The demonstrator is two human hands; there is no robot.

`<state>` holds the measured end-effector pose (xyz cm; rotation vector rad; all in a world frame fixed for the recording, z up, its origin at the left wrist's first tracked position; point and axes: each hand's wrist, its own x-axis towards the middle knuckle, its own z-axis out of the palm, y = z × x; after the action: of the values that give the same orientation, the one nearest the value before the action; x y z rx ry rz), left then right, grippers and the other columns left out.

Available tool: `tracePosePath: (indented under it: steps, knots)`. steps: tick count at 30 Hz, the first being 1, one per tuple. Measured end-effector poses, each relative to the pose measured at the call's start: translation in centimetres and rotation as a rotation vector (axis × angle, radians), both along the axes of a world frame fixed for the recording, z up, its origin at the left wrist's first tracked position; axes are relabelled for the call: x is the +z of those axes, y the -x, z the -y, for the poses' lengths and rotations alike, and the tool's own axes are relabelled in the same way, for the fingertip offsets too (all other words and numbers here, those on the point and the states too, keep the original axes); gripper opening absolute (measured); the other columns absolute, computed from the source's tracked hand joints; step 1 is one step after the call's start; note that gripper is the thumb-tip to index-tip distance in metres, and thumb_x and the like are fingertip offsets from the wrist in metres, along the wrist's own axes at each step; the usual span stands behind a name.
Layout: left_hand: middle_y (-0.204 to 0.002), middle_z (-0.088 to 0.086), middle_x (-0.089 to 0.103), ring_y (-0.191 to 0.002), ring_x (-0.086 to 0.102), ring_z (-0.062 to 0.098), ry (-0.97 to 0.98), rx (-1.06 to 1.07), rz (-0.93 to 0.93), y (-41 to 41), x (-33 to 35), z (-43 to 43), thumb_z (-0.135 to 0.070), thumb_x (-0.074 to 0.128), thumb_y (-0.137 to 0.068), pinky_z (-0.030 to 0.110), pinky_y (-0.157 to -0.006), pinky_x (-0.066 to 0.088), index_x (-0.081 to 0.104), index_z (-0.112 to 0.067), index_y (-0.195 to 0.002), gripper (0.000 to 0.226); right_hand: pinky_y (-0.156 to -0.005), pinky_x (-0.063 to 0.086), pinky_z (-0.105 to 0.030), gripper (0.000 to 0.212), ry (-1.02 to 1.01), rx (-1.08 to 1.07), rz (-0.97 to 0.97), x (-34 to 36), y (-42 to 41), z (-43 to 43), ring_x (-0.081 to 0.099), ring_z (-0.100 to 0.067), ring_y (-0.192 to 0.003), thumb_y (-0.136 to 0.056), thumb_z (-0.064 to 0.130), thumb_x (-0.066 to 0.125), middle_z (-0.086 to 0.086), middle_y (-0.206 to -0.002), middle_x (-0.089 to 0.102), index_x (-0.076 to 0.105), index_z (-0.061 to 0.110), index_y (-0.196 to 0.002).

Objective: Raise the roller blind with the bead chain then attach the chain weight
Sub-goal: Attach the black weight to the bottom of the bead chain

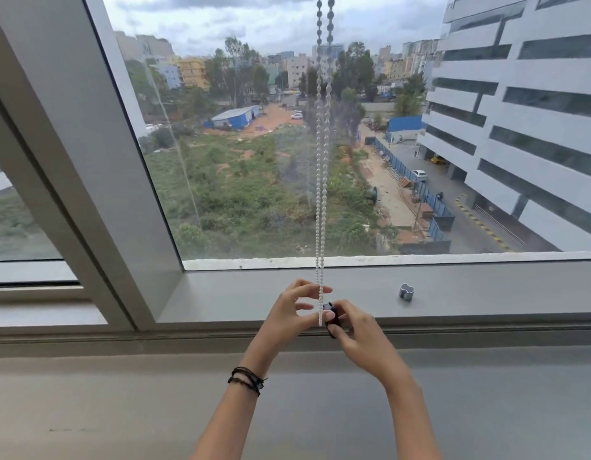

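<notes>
A white bead chain (321,180) hangs as a double strand from the top of the view down to the window sill. Its bottom loop ends between my two hands. My left hand (289,315) pinches the chain's lower end with thumb and forefinger, the other fingers spread. My right hand (352,333) grips a small dark chain weight (331,315) pressed against the chain's bottom loop. Whether the weight is clipped on cannot be told. The roller blind itself is out of view above.
A small grey metal piece (406,291) stands on the grey window sill (486,293) to the right of my hands. The window frame post (88,161) slants up at left. A wide grey ledge (121,410) runs below the sill.
</notes>
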<state>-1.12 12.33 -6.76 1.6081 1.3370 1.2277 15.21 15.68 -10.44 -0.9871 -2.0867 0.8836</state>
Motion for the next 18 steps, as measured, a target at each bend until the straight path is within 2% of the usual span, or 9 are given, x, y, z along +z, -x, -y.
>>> tracePosePath:
  steps: [4, 9, 14, 18]
  knots:
    - [-0.1, -0.008, 0.053, -0.098, 0.057, 0.0, 0.001, -0.011, 0.003, -0.1, 0.0, 0.3, -0.014, 0.076, -0.076, 0.025, -0.09, 0.049, 0.067, -0.023, -0.108, 0.034, -0.075, 0.051, -0.027, 0.02, -0.012, 0.0, -0.024, 0.2, 0.5, 0.6, 0.062, -0.006, -0.085, -0.087, 0.013, 0.056, 0.009, -0.092, 0.064, 0.05, 0.03, -0.097]
    - [-0.1, -0.011, 0.054, -0.099, 0.058, 0.004, 0.001, -0.011, 0.006, -0.1, -0.1, 0.4, -0.015, 0.076, -0.076, 0.024, -0.091, 0.049, 0.067, -0.023, -0.109, 0.034, -0.08, 0.052, -0.035, 0.02, 0.005, 0.018, -0.062, 0.4, 0.9, 1.1, 0.062, -0.01, -0.087, -0.091, 0.013, 0.052, 0.009, -0.093, 0.062, 0.048, 0.028, -0.102]
    - [-0.102, -0.005, 0.058, -0.099, 0.062, 0.016, -0.024, -0.002, 0.018, -0.2, -0.2, 0.6, -0.018, 0.076, -0.074, 0.039, -0.096, 0.049, 0.067, -0.021, -0.109, 0.037, -0.08, 0.048, -0.023, 0.022, 0.049, 0.041, -0.15, 0.3, 1.4, 1.8, 0.062, -0.01, -0.086, -0.097, 0.025, 0.041, 0.006, -0.097, 0.063, 0.04, 0.041, -0.112]
    - [-0.104, -0.004, 0.059, -0.101, 0.061, 0.01, -0.043, 0.041, 0.025, -0.3, -0.6, 0.7, -0.029, 0.073, -0.072, 0.034, -0.095, 0.048, 0.067, -0.024, -0.107, 0.037, -0.074, 0.055, -0.03, 0.022, 0.079, 0.016, -0.278, 0.2, 1.8, 2.0, 0.064, -0.015, -0.075, -0.096, 0.024, 0.045, 0.006, -0.088, 0.064, 0.045, 0.042, -0.109]
